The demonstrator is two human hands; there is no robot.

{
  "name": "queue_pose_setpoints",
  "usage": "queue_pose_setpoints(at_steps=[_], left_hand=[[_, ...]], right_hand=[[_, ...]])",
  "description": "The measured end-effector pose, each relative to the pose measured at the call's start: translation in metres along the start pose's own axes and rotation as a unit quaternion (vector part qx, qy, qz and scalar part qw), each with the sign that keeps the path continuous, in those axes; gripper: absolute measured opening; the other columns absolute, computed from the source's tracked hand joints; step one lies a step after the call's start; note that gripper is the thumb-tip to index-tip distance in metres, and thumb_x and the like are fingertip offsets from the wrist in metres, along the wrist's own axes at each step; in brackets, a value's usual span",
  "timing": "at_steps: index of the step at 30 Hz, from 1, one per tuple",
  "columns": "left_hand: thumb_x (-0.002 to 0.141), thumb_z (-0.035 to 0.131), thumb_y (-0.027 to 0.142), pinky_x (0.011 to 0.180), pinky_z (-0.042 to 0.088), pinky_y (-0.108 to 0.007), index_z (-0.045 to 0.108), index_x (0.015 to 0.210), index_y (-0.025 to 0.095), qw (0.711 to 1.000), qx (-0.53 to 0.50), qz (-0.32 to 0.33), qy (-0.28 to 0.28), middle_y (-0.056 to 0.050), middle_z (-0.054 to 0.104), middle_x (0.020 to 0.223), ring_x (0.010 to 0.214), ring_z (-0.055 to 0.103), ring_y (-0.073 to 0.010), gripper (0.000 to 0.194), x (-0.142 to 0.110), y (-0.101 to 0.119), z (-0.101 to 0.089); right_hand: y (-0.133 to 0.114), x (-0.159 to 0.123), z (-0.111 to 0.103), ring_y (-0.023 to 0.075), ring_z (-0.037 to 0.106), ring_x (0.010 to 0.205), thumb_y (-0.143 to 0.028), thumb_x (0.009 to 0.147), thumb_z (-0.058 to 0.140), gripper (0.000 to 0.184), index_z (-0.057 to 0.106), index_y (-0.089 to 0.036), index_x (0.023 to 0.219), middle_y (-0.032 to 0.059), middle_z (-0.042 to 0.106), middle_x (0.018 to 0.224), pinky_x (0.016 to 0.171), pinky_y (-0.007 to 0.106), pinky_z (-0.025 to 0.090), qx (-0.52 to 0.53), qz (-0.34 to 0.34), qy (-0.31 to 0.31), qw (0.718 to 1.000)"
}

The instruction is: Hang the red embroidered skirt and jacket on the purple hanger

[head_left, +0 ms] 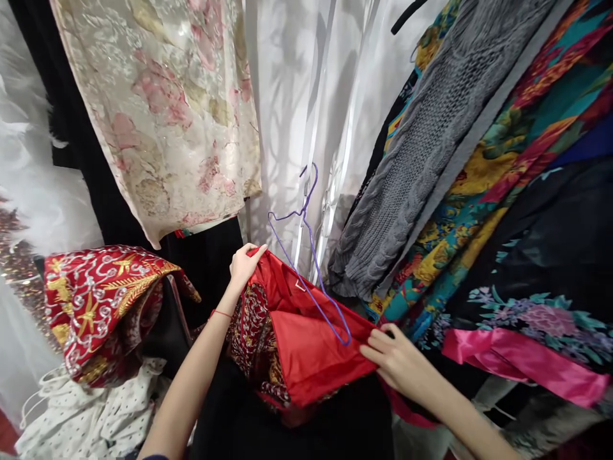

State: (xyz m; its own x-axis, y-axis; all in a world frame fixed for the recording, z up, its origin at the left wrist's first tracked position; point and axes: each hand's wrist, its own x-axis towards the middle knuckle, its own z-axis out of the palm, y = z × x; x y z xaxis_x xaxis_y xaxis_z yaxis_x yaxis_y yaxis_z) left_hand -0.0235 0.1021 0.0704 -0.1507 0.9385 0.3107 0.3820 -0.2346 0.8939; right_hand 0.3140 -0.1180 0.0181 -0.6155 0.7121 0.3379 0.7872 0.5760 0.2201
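Observation:
A garment (316,358) with a bright red lining and a dark red, gold-patterned outer side is stretched between my hands. My left hand (244,265) pinches its upper left edge. At the right end of the same edge, my right hand (390,354) is closed on the cloth. A thin purple hanger (312,249) stands tilted by the garment, its hook upward and its lower part over the red lining. Neither hand is on the hanger. A small white mark shows on the lining near the hanger. The garment's underside is hidden.
A red and gold embroidered cloth (115,300) lies at left, above white dotted fabric (96,415). A cream floral garment (182,115) hangs at upper left. On the right hang a grey knit (445,134) and a black floral garment with a pink band (527,367). White curtains (282,115) form the back.

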Motion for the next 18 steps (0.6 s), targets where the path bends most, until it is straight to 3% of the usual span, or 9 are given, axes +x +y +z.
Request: queue_pose_setpoints(at_steps=[4, 7, 10, 14, 18], left_hand=[[0.07, 0.066, 0.072, 0.065, 0.038, -0.024, 0.066, 0.07, 0.016, 0.997, -0.06, 0.008, -0.05, -0.002, 0.062, 0.068, 0.069, 0.053, -0.0146, 0.055, 0.006, 0.003, 0.028], [0.07, 0.066, 0.071, 0.06, 0.037, -0.025, 0.063, 0.061, 0.015, 0.985, -0.115, -0.027, -0.129, -0.001, 0.055, 0.055, 0.059, 0.049, -0.0135, 0.058, 0.006, 0.004, 0.047], [0.067, 0.074, 0.06, 0.057, 0.038, -0.026, 0.066, 0.062, 0.013, 0.973, -0.145, -0.057, -0.173, -0.001, 0.055, 0.054, 0.055, 0.048, -0.0128, 0.048, 0.004, 0.004, 0.062], [0.069, 0.07, 0.045, 0.063, 0.042, -0.025, 0.072, 0.072, 0.012, 0.973, -0.164, -0.05, -0.151, -0.003, 0.063, 0.065, 0.062, 0.054, -0.0134, 0.033, -0.002, 0.001, 0.071], [0.074, 0.059, 0.038, 0.075, 0.044, -0.024, 0.067, 0.074, 0.014, 0.983, -0.174, -0.006, -0.05, -0.003, 0.065, 0.077, 0.078, 0.058, -0.0148, 0.025, -0.02, -0.006, 0.066]], right_hand=[[0.015, -0.01, -0.043, 0.0161, 0.058, 0.073, -0.005, 0.087, 0.052, 0.02, 0.061, -0.022, 0.09, -0.0011, 0.064, 0.073, 0.088, 0.035, 0.036, 0.022, 0.021, 0.01, 0.999], [0.013, -0.015, -0.045, 0.0138, 0.057, 0.065, -0.007, 0.092, 0.049, 0.019, 0.061, -0.021, 0.095, -0.0028, 0.063, 0.07, 0.083, 0.033, 0.037, 0.037, 0.007, -0.004, 0.999], [0.009, -0.018, -0.039, 0.0127, 0.06, 0.067, -0.01, 0.094, 0.05, 0.018, 0.061, -0.021, 0.103, -0.0025, 0.065, 0.073, 0.084, 0.032, 0.039, 0.043, -0.006, -0.009, 0.999], [0.009, -0.018, -0.041, 0.0127, 0.061, 0.067, -0.013, 0.098, 0.045, 0.02, 0.063, -0.02, 0.105, -0.002, 0.065, 0.071, 0.085, 0.032, 0.042, 0.026, -0.016, 0.004, 1.0], [0.009, -0.014, -0.05, 0.0153, 0.065, 0.073, -0.014, 0.1, 0.042, 0.024, 0.065, -0.02, 0.101, 0.003, 0.071, 0.081, 0.084, 0.035, 0.047, 0.013, -0.021, 0.03, 0.999]])
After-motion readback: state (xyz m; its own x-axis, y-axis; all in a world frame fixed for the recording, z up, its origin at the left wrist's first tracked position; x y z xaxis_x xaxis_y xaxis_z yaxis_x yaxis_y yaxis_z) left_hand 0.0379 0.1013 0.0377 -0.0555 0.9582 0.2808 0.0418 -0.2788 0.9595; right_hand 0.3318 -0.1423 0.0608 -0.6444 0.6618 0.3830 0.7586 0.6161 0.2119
